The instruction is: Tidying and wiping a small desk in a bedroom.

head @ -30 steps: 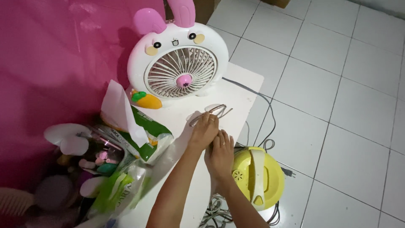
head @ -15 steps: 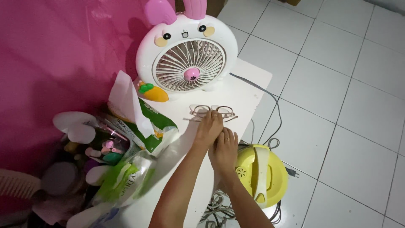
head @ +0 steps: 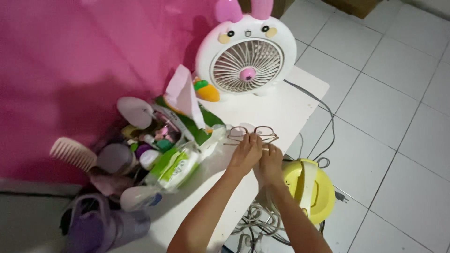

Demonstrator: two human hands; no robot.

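Note:
A pair of thin-framed glasses (head: 255, 133) is held above the white table (head: 300, 100), lenses facing up. My left hand (head: 244, 152) grips the frame at its near left side. Pressed close beside it, my right hand (head: 271, 164) pinches the near right side of the glasses; a ring shows on one finger. Both forearms reach in from the bottom edge.
A white rabbit-shaped fan (head: 244, 55) with pink ears stands at the table's far end, its grey cord (head: 323, 110) trailing to the tiled floor. A green tissue pack (head: 187, 110), bottles, a comb (head: 72, 152) and a purple cup (head: 101, 227) crowd the left. A yellow round appliance (head: 311, 187) sits below right.
The view has swung left and down, so the fan sits further right. The glasses have been opened out and lifted slightly, with both hands now on the frame.

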